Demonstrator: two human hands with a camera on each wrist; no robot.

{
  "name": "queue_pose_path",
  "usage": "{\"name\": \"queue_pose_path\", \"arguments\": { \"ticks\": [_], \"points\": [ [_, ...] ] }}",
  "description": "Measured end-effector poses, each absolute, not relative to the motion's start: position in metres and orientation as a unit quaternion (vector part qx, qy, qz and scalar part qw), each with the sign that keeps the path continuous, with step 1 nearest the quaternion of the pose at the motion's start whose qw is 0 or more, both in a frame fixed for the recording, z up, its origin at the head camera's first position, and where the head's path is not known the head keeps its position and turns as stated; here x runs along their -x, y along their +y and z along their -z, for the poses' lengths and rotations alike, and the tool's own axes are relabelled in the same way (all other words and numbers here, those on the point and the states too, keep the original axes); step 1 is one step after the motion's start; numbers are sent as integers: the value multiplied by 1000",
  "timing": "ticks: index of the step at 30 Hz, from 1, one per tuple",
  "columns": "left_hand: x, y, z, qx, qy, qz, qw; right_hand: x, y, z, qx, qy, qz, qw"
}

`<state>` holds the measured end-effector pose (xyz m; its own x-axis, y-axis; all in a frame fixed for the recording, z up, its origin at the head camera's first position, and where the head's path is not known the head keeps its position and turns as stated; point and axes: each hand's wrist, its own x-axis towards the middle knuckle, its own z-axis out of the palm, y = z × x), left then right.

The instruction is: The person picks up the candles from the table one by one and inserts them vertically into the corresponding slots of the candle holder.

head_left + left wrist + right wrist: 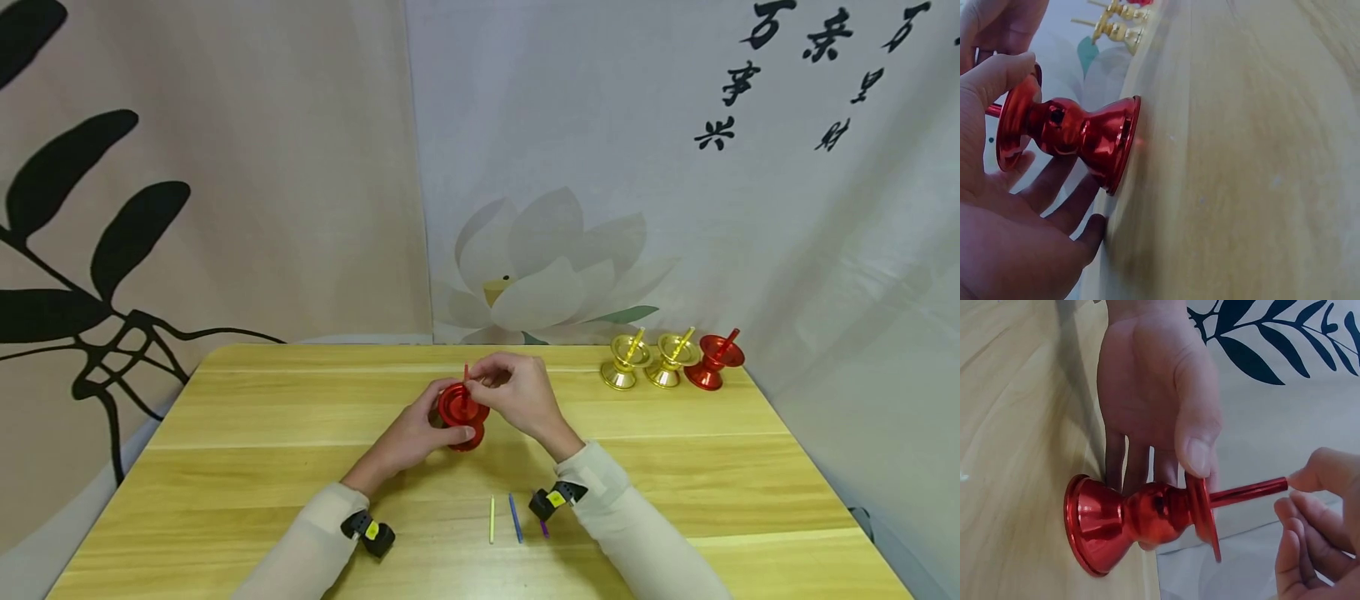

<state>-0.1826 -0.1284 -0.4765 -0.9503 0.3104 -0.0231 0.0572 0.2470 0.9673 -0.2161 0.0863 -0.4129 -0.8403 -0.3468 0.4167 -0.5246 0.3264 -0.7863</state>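
Note:
My left hand (416,432) grips a shiny red metal candle holder (1160,515), thumb over the upper dish and fingers behind the body. The holder stands on its flared foot at the wooden table, and a thin red stem (1249,492) rises from its dish. Beside the stem's top is my right hand (519,392), thumb and fingers bent. In the right wrist view, a fingertip of it meets the stem's end; whether the fingers pinch the stem or something small there is unclear. Part of the right hand (1007,28) shows behind the left thumb in the left wrist view.
At the back right stand two gold holders (624,360) and another red holder (715,360), each with a stem leaning in its dish. Near the front lie a yellow stick (492,520), a blue stick (515,518) and a purple stick (543,528), partly behind the right wrist camera.

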Motion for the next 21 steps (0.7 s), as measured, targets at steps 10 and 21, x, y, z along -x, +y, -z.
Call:
{"name": "queue_pose_path", "arguments": {
  "ticks": [10, 21],
  "points": [
    [164, -136, 468, -83, 816, -565, 94, 213, 134, 423, -197, -825, -522, 89],
    [123, -137, 457, -58, 841, -528, 106, 206, 214, 443, -96, -843, -515, 122]
  ]
}}
